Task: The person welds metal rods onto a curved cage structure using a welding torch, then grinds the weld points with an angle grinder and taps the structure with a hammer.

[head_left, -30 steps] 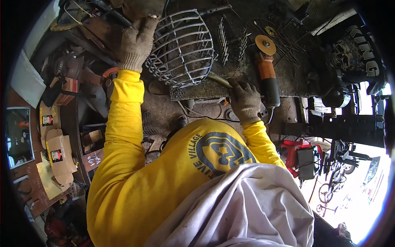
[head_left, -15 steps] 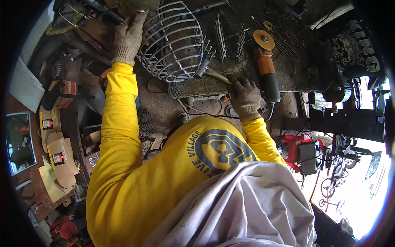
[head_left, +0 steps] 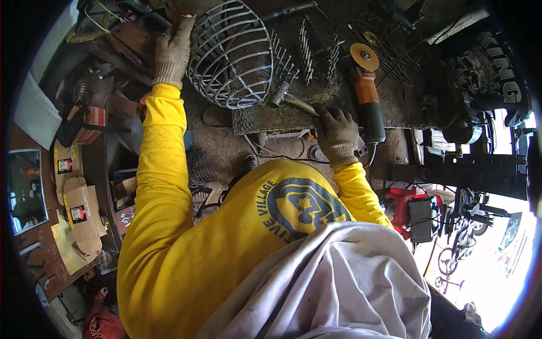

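A rounded cage of welded metal rods (head_left: 231, 62) rests at the near left edge of the dark workbench (head_left: 271, 120). My left hand (head_left: 174, 52), in a knitted work glove, is closed at the cage's far left side and appears to grip it; the fingertips are partly hidden. My right hand (head_left: 337, 134), gloved too, wraps round the handle of a hammer (head_left: 298, 104). The hammer's metal head lies at the bench's near edge, just right of the cage and apart from it.
An angle grinder (head_left: 367, 93) with an orange disc lies right of my right hand, its cable hanging off the bench. Several twisted metal rods (head_left: 305, 53) and thin wires (head_left: 392, 59) lie farther back. Cardboard boxes (head_left: 82, 217) stand at left, a red stool (head_left: 400, 209) at right.
My left hand and the cage have shifted slightly left, and the cage has turned a little. The hammer and my right hand have hardly moved.
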A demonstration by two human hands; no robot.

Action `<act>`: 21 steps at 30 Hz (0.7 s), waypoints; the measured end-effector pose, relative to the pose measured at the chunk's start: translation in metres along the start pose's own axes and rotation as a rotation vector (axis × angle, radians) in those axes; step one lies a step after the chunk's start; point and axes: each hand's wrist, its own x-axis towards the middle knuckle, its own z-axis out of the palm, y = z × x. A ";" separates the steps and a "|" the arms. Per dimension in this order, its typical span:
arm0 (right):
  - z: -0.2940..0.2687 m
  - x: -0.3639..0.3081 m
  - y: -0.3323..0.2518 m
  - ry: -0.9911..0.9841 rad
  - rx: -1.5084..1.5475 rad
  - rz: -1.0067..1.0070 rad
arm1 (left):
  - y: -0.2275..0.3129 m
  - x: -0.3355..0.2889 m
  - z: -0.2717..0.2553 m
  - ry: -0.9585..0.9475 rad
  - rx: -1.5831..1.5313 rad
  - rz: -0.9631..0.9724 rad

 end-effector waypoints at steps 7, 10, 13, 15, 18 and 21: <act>0.001 0.000 0.000 -0.019 -0.017 0.011 | -0.002 0.002 -0.002 -0.003 0.037 -0.034; 0.001 0.000 0.000 -0.021 -0.013 0.016 | 0.001 0.000 0.001 0.022 -0.024 -0.023; 0.000 0.000 -0.001 -0.003 -0.035 -0.001 | 0.004 -0.001 0.000 0.022 -0.087 -0.202; 0.001 0.000 0.000 -0.001 -0.032 -0.003 | -0.004 0.001 -0.001 0.020 -0.061 -0.066; 0.001 0.000 0.000 0.005 -0.024 -0.006 | -0.005 0.002 -0.003 0.002 -0.048 -0.148; 0.002 0.000 0.000 0.011 -0.022 -0.010 | -0.010 0.003 -0.002 0.025 0.032 0.014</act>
